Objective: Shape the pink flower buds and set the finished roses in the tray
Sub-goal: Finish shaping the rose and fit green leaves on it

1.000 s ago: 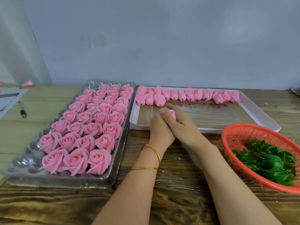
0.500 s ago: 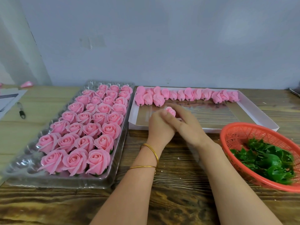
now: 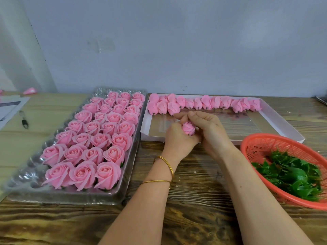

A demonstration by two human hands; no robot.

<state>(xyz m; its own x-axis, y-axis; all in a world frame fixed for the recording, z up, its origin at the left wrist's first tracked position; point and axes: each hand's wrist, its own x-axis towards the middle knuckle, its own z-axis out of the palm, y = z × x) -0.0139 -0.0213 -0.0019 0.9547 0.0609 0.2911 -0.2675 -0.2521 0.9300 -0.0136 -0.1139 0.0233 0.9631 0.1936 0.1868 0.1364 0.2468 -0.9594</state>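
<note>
Snugly, left hand (image 3: pixel 177 138) and right hand (image 3: pixel 211 132) fingers clasp a swirled, seemingly foam bud (image 3: pixel 188 127).

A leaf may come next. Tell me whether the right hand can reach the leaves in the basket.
Probably yes. The basket is open-topped, just right of the right hand, with nothing between; the leaves lie uncovered. The hand must first let go of the bud.

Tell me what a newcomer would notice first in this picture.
The clear tray on the left, holding rows of finished pink roses, stands out most. In the centre, the left hand and right hand hold one pink bud before a white box with a row of buds. An orange basket of green leaves sits on the right.
</note>
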